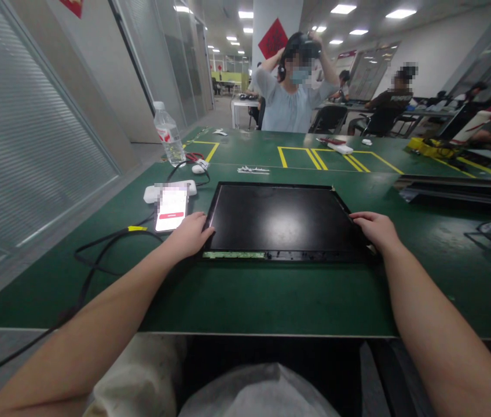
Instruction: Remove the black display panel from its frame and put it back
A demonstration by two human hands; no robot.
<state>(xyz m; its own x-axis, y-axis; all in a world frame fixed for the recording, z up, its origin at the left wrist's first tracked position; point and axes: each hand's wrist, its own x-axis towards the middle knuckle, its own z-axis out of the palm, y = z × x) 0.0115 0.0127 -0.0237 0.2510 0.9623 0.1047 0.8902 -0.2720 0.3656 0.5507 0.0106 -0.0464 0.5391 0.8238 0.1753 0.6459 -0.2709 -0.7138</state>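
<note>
A black flat display panel [271, 217] lies face up on the green table [263, 301] in front of me. Along its near edge runs a strip with a green circuit board [234, 255] at the left. My left hand [191, 234] grips the panel's left side, thumb on top of the frame. On the opposite side, my right hand [373, 230] holds the right edge with its fingers closed around it; some fingertips are hidden under the frame. A phone with a lit screen [171, 208] rests just left of my left hand, against a white power strip [150, 194].
A water bottle [169, 136] and a white mouse [200, 167] stand at the back left. Black cables [93, 263] loop along the left. Dark long frames [454, 194] lie at the right. Across the table is a person [291, 104] with both arms raised to the head.
</note>
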